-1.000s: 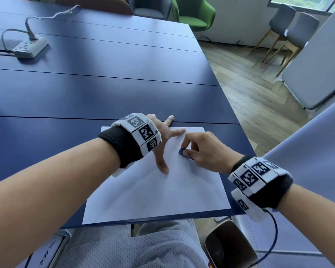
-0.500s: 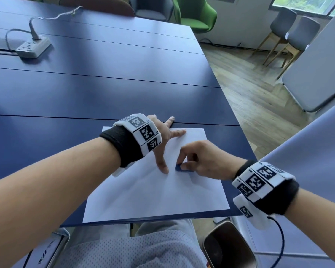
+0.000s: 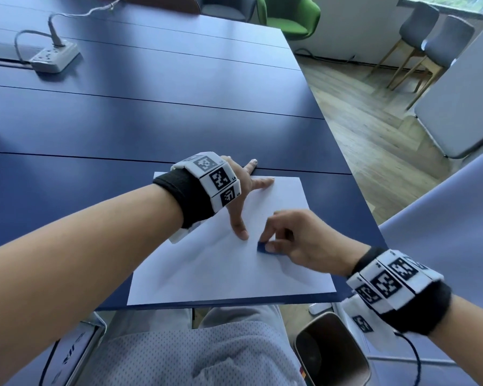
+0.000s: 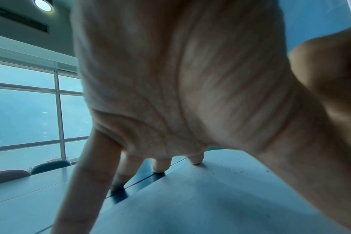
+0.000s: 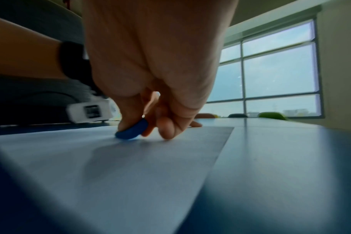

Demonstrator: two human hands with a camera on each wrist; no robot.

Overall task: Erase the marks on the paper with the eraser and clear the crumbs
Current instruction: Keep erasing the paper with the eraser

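Observation:
A white sheet of paper (image 3: 207, 268) lies at the near edge of the blue table (image 3: 123, 121). My left hand (image 3: 246, 196) presses it flat with spread, straight fingers, the thumb pointing toward me. My right hand (image 3: 285, 240) pinches a small blue eraser (image 3: 262, 248) between thumb and forefinger and holds its edge down on the paper just right of the left thumb. The right wrist view shows the eraser (image 5: 131, 130) tilted against the sheet (image 5: 130, 166). Tiny dark crumbs (image 4: 236, 170) dot the paper (image 4: 210, 197) in the left wrist view. No marks are visible.
A white power strip (image 3: 53, 58) with its cable sits at the table's far left. The table's right edge drops to a wooden floor (image 3: 374, 140). A green chair (image 3: 290, 18) and grey chairs (image 3: 430, 37) stand beyond. A brown seat (image 3: 329, 352) is by my right knee.
My right hand has dragged the eraser down the paper toward me, from near the left forefinger to beside the left thumb tip. The left hand has stayed pressed on the sheet.

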